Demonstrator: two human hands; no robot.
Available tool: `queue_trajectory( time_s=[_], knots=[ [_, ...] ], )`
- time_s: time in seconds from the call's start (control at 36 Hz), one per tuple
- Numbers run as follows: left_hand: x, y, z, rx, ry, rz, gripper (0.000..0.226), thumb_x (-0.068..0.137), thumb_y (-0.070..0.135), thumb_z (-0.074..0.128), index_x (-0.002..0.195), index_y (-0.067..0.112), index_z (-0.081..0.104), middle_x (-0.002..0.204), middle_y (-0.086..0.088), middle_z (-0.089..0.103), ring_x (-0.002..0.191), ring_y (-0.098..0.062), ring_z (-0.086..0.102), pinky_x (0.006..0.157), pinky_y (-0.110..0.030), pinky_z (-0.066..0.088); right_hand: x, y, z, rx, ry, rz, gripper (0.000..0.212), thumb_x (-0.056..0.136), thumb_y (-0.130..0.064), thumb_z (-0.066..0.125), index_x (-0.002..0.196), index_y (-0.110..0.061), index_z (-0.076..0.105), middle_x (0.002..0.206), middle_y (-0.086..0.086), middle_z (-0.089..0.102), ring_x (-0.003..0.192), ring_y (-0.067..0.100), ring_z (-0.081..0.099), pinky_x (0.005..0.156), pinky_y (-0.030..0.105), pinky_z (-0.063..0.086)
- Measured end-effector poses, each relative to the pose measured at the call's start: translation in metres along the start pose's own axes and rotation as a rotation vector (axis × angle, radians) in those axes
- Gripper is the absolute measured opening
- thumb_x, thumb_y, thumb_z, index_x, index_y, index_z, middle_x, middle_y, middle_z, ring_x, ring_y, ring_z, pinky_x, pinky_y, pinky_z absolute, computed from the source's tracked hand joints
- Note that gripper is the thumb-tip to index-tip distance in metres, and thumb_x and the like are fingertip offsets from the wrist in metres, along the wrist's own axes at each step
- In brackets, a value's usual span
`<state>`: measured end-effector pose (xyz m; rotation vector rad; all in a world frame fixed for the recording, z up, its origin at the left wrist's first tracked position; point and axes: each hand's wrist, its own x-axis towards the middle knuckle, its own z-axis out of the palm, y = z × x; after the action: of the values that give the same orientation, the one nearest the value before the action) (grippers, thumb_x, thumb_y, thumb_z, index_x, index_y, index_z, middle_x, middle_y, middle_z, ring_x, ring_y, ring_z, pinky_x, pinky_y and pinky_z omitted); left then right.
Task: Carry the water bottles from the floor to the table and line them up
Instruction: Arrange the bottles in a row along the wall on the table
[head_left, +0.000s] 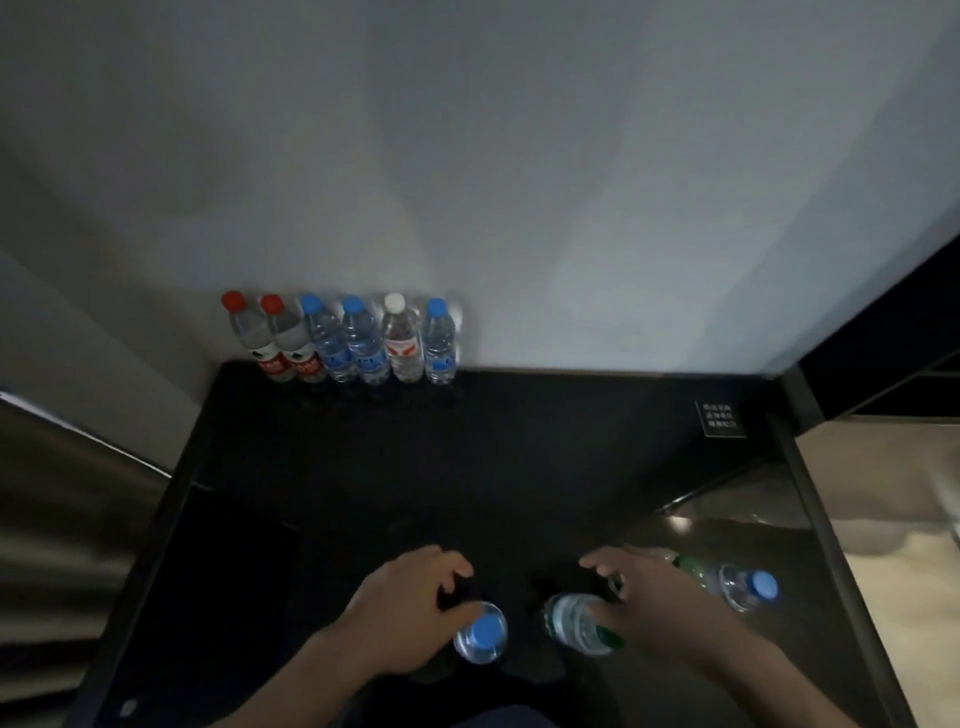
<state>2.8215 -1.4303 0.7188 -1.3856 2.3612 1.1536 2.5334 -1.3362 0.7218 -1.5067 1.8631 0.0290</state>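
Several water bottles stand in a row (358, 340) against the wall at the back left of the black table (519, 457): two red-capped, three blue-capped, one white-capped. Near the front edge, my left hand (410, 608) grips a blue-capped bottle (480, 631) seen from above. My right hand (654, 603) holds a tilted green-labelled bottle (579, 623). Just right of that hand are a green-capped bottle (688, 566) and another blue-capped bottle (750, 587); I cannot tell whether they lie on the table or hang from my fingers.
A small sign plate (721, 418) sits at the table's back right. The wall (467, 182) closes off the back. The table's right edge (815, 519) drops to a light floor, and a grey surface (62, 519) lies to the left.
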Motion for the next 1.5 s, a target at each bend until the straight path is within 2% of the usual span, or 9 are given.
queue_trajectory(
  time_s=[0.08,0.17,0.36,0.58,0.83,1.03,1.19,1.33,1.5],
  knots=[
    [-0.004,0.007,0.018,0.065,-0.084,0.021,0.057,0.071,0.078,0.058,0.119,0.046,0.054,0.098,0.024,0.053,0.087,0.004,0.054,0.074,-0.021,0.044,-0.014,0.006,0.017,-0.006,0.007,0.045,0.046,0.074,-0.063,0.061,0.117,-0.046,0.058,0.112,-0.020,0.059,0.104,0.000,0.059,0.083,0.019,0.042],
    [-0.006,0.016,0.029,0.088,-0.098,0.040,0.045,0.072,0.074,0.061,0.105,0.045,0.050,0.098,0.020,0.057,0.084,0.001,0.056,0.071,-0.022,0.045,-0.022,0.007,0.029,0.022,0.015,0.061,0.041,0.068,-0.062,0.064,0.100,-0.037,0.059,0.099,-0.015,0.064,0.087,0.003,0.064,0.074,0.023,0.050],
    [-0.002,0.019,0.037,0.143,0.101,0.042,0.017,0.089,0.053,0.056,0.096,0.045,0.043,0.091,0.018,0.053,0.076,-0.002,0.056,0.063,-0.022,0.042,-0.022,0.009,0.036,0.099,0.201,0.004,0.016,0.085,-0.037,0.067,0.099,-0.039,0.060,0.100,-0.015,0.061,0.087,0.004,0.062,0.079,0.028,0.053],
    [0.021,0.005,0.020,0.120,0.225,-0.111,0.016,0.090,0.059,0.054,0.095,0.047,0.046,0.085,0.015,0.056,0.070,-0.002,0.057,0.055,-0.019,0.038,-0.003,0.012,0.024,0.117,0.245,0.002,0.033,0.093,-0.010,0.059,0.116,-0.034,0.055,0.100,-0.011,0.061,0.077,0.005,0.062,0.063,0.019,0.046],
    [0.033,0.022,-0.009,0.176,0.195,-0.036,0.017,0.089,0.054,0.060,0.091,0.043,0.047,0.084,0.014,0.058,0.070,-0.002,0.058,0.054,-0.019,0.036,0.007,0.001,0.020,0.139,0.261,-0.045,0.012,0.092,-0.025,0.065,0.094,-0.034,0.057,0.099,-0.011,0.050,0.078,0.005,0.058,0.062,0.017,0.041],
    [0.059,0.040,-0.062,0.308,0.342,-0.106,0.030,0.092,0.059,0.054,0.089,0.030,0.044,0.083,0.008,0.058,0.071,-0.007,0.056,0.056,-0.026,0.038,0.018,-0.001,0.002,0.148,0.279,-0.071,0.029,0.087,-0.019,0.071,0.082,-0.043,0.056,0.100,-0.017,0.052,0.083,0.002,0.061,0.066,0.013,0.045],
    [0.097,0.049,-0.102,0.410,0.379,-0.151,0.043,0.095,0.059,0.049,0.108,0.018,0.054,0.102,0.000,0.062,0.093,-0.021,0.062,0.075,-0.035,0.051,0.040,-0.014,-0.033,0.149,0.342,-0.125,0.031,0.088,-0.016,0.070,0.084,-0.044,0.057,0.105,-0.021,0.051,0.086,0.000,0.061,0.063,0.013,0.046],
    [0.131,0.056,-0.123,0.470,0.365,-0.188,0.044,0.095,0.059,0.049,0.090,0.017,0.060,0.086,-0.001,0.063,0.077,-0.017,0.061,0.060,-0.031,0.047,0.066,-0.024,-0.058,0.118,0.337,-0.133,0.030,0.089,-0.013,0.069,0.086,-0.041,0.058,0.106,-0.019,0.050,0.088,0.003,0.060,0.070,0.015,0.050],
    [0.168,0.069,-0.144,0.572,0.284,-0.208,0.043,0.099,0.054,0.046,0.084,0.016,0.058,0.079,-0.001,0.057,0.074,-0.018,0.057,0.061,-0.031,0.046,0.101,-0.025,-0.081,0.055,0.315,-0.118,0.024,0.088,-0.013,0.070,0.090,-0.035,0.061,0.106,-0.016,0.050,0.090,0.007,0.060,0.073,0.018,0.048]
  ],
)
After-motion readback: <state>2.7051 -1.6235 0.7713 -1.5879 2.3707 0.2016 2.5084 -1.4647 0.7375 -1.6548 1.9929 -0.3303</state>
